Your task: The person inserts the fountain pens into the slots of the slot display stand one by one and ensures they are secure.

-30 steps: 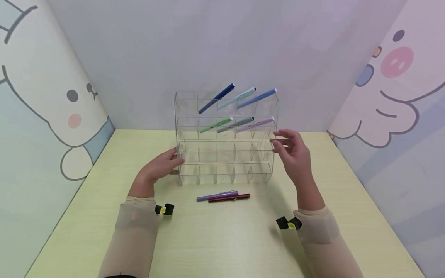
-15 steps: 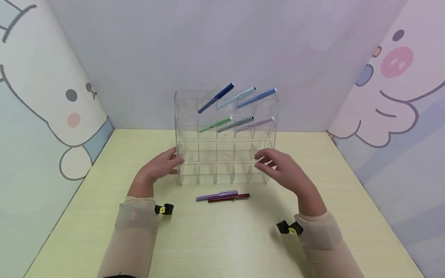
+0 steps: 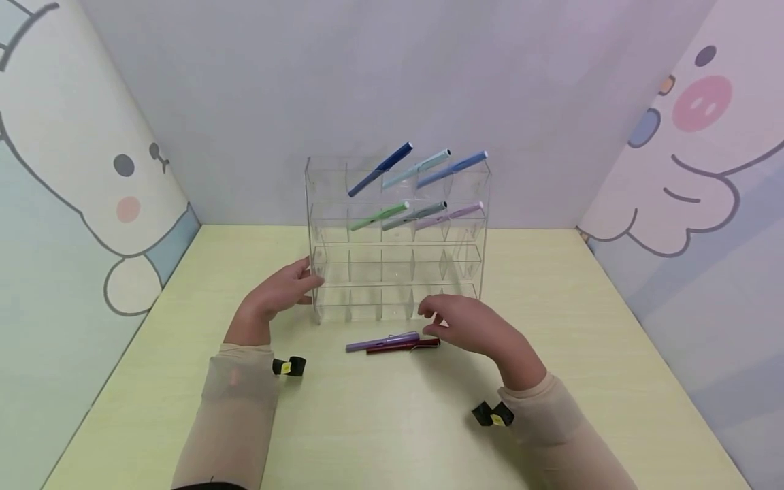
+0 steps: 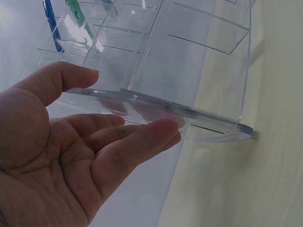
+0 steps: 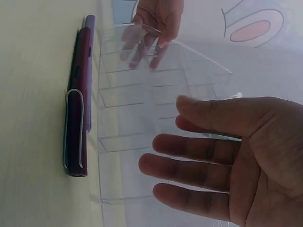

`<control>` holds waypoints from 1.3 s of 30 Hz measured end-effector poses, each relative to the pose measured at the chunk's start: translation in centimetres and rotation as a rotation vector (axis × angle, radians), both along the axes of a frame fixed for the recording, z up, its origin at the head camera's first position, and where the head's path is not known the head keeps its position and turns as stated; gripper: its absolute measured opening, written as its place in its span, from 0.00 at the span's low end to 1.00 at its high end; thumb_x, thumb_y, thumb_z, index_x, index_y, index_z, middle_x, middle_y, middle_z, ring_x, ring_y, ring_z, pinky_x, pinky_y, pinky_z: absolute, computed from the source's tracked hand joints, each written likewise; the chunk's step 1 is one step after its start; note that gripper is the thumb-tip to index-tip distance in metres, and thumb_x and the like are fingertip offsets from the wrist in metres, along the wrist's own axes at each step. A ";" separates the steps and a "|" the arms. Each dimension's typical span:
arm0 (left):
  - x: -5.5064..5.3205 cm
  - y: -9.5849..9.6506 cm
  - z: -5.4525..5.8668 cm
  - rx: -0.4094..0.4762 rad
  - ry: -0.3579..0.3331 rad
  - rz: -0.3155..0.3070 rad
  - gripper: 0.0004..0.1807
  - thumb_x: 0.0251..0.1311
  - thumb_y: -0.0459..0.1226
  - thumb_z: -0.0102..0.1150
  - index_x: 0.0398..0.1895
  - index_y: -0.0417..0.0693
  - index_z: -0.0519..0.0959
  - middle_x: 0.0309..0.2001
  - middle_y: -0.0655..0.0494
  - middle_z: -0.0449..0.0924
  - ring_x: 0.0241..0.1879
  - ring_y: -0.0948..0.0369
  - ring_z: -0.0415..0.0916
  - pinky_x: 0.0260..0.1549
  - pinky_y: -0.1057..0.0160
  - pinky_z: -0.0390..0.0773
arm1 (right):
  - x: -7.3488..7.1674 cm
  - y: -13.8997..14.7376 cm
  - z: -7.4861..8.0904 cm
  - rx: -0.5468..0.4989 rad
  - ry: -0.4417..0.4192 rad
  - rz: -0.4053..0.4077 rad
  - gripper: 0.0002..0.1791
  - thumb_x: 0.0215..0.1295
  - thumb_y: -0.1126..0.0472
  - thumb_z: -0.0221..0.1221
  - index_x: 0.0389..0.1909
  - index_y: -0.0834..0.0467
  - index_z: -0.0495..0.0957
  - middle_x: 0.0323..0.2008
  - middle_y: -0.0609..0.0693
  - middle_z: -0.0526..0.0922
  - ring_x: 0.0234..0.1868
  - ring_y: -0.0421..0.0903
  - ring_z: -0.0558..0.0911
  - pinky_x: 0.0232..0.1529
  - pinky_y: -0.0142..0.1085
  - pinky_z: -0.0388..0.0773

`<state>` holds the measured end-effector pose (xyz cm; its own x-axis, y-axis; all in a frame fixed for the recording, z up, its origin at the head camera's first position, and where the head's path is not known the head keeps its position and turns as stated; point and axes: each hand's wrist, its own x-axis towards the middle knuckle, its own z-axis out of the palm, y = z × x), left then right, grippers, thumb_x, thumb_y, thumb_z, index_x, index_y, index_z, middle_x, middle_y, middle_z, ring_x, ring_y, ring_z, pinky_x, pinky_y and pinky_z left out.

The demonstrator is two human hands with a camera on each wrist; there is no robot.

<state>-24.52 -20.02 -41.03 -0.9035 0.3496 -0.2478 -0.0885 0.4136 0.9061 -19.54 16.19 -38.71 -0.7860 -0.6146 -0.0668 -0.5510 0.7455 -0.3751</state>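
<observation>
A clear acrylic pen rack (image 3: 397, 257) with stepped, divided tiers stands upright on the table. My left hand (image 3: 278, 289) grips its left side panel, thumb at the front edge and fingers along the outer face, as the left wrist view shows. In front of the rack lie a purple pen (image 3: 370, 345) and a dark red pen (image 3: 398, 347), side by side with clips toward the right. Over the right end of these pens hovers my right hand (image 3: 471, 327), fingers relaxed and apart, holding nothing. The right wrist view shows the dark red pen (image 5: 78, 127) beyond its fingertips.
Slanted across the rack's top tier are a navy pen (image 3: 380, 170), a pale blue pen (image 3: 418, 169) and a blue pen (image 3: 453, 169). One tier lower rest a green pen (image 3: 380, 216), a grey-green pen (image 3: 415, 216) and a lilac pen (image 3: 450, 216). Walls enclose the table's back and sides.
My right hand has come away from the rack's right side, moving down and left to the two pens on the table. The left hand keeps its place on the rack.
</observation>
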 end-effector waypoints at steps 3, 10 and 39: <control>0.0 0.0 0.0 0.000 0.002 -0.002 0.35 0.74 0.45 0.47 0.79 0.65 0.47 0.74 0.47 0.59 0.70 0.48 0.62 0.62 0.42 0.72 | 0.1 -0.5 -0.7 0.069 -0.009 -0.002 0.14 0.64 0.54 0.64 0.49 0.52 0.78 0.46 0.45 0.84 0.44 0.42 0.82 0.43 0.39 0.80; 0.0 0.0 0.0 0.003 -0.011 -0.005 0.36 0.73 0.46 0.47 0.79 0.64 0.45 0.74 0.46 0.60 0.71 0.48 0.62 0.64 0.41 0.69 | 0.1 -1.2 -2.4 0.216 0.031 0.016 0.14 0.61 0.52 0.67 0.44 0.51 0.78 0.38 0.42 0.82 0.33 0.39 0.78 0.36 0.37 0.77; 0.0 -0.1 -0.1 -0.001 -0.005 -0.008 0.36 0.73 0.46 0.47 0.79 0.65 0.45 0.73 0.46 0.60 0.71 0.48 0.62 0.64 0.41 0.70 | -0.8 0.2 -1.8 0.085 -0.050 0.017 0.03 0.65 0.57 0.61 0.34 0.46 0.76 0.25 0.37 0.76 0.25 0.36 0.71 0.27 0.31 0.71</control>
